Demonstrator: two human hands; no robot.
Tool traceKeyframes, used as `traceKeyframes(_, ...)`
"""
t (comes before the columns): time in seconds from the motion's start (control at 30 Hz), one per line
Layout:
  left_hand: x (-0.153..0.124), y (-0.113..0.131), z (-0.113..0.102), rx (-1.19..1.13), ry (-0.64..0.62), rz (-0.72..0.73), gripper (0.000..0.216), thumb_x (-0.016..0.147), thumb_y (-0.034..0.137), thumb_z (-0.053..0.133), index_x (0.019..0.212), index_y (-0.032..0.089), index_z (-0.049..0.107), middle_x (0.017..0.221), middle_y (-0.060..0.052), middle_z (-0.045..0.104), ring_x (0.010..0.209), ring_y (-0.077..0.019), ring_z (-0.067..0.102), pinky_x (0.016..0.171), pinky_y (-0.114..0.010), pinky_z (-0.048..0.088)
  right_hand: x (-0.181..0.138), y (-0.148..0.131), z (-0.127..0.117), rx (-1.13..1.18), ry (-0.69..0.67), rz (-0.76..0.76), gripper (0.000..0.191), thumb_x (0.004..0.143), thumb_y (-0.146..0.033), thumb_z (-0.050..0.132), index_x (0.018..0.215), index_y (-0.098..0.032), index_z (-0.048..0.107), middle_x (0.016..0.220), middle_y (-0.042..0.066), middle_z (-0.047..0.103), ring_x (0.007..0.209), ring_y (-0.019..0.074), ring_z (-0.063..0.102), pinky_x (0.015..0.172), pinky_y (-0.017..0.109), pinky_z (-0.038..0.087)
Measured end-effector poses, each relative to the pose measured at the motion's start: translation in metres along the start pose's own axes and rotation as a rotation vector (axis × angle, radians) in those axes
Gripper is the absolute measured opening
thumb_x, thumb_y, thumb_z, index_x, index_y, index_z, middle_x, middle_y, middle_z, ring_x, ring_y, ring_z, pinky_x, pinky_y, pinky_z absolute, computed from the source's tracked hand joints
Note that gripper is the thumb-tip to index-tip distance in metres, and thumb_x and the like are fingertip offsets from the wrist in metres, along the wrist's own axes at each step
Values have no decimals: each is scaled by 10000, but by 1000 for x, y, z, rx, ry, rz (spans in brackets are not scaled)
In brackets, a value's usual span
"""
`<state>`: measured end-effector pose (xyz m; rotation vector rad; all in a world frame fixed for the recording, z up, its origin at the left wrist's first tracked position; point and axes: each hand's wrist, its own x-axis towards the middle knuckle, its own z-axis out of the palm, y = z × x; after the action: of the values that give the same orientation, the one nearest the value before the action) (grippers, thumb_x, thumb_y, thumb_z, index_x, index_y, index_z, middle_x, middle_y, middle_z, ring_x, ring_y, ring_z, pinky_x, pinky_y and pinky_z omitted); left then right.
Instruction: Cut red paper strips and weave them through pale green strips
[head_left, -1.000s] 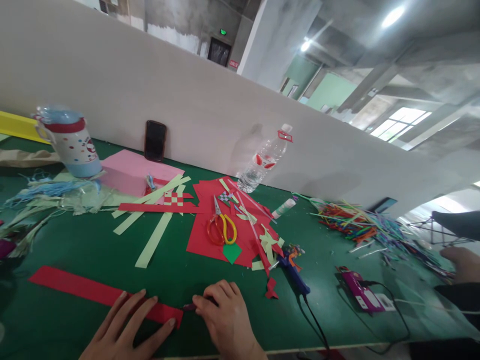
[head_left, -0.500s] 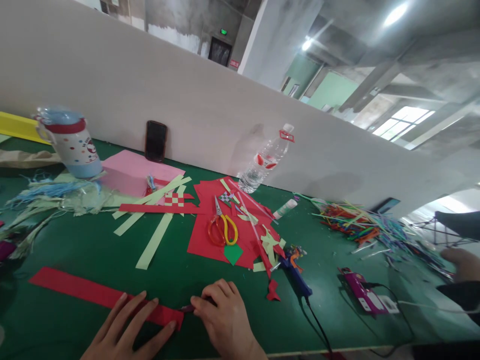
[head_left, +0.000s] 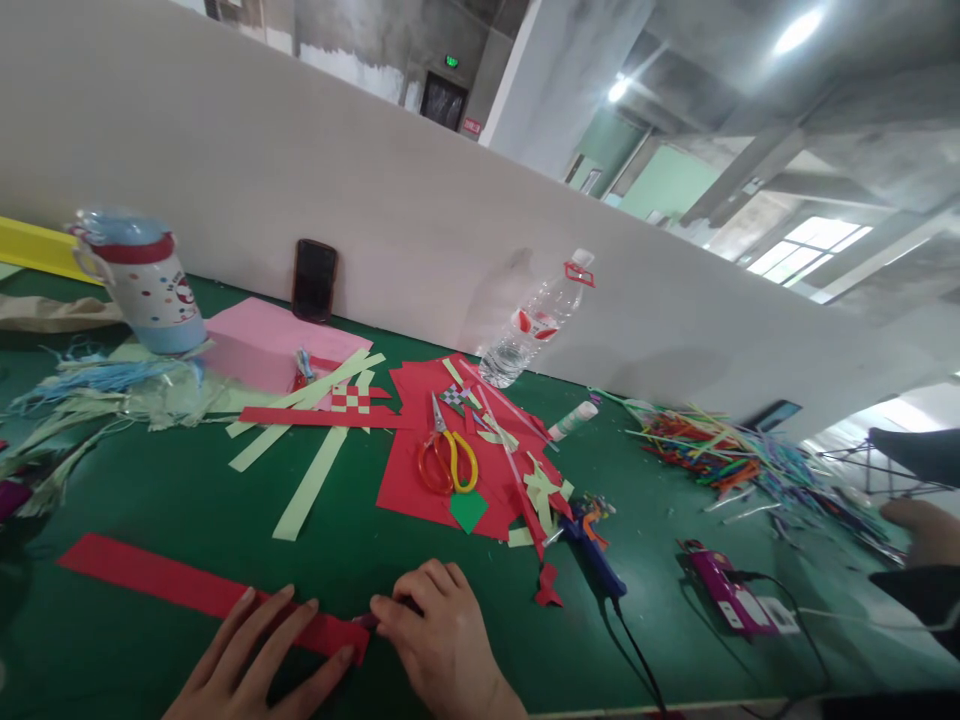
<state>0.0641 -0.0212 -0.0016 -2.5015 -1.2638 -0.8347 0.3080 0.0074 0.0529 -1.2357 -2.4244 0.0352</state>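
Observation:
A long red paper strip [head_left: 161, 576] lies slanted on the green table near its front edge. My left hand [head_left: 259, 655] rests on the strip's right part with fingers spread, pressing it flat. My right hand [head_left: 442, 635] is closed in a pinch around a slim dark pen-like tool [head_left: 366, 621]. The tool's tip touches or hovers at the strip's upper edge, close to its right end; I cannot tell which. Most of the tool is hidden by the fingers, so its kind is unclear.
Scissors [head_left: 448, 462] lie on red paper sheets [head_left: 401, 480] beyond my hands, among pale green strips [head_left: 310, 487]. To the right are a blue glue gun [head_left: 596, 560], a glue stick [head_left: 574, 421] and a purple device [head_left: 724, 587]. A water bottle [head_left: 529, 330] stands behind; another person's hand [head_left: 922, 530] shows far right.
My right hand has shifted slightly left, bringing the dark tool's tip further onto the red strip's end. My left hand stays in place on the strip.

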Motion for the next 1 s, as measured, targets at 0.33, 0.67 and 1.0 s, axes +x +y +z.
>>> traceKeyframes(0.33, -5, 1, 5, -14, -2, -6, 526, 785, 708, 602, 1289, 575, 536, 1208, -5, 628, 1221, -294, 492, 1179, -501, 181, 5, 1, 1, 7, 8, -3, 116, 904, -238, 680, 1002, -299, 671, 837, -30, 657, 762, 166, 526, 657, 329, 315)
traceKeyframes(0.67, -6, 1, 4, 1, -26, 33, 573, 780, 738, 586, 1323, 572, 506, 1224, 7, 630, 1222, -279, 501, 1184, -471, 174, 11, -2, 3, -17, -37, -7, 126, 903, -251, 681, 1018, -300, 671, 858, -24, 651, 771, 162, 537, 666, 321, 336)
traceKeyframes(1.0, -13, -15, -5, 30, -53, 76, 691, 801, 647, 630, 1421, 374, 491, 1317, -45, 623, 1285, -287, 475, 1219, -487, 124, 12, -2, 3, 9, -14, -2, 101, 924, -251, 656, 1010, -299, 674, 843, -15, 651, 760, 173, 532, 660, 323, 322)
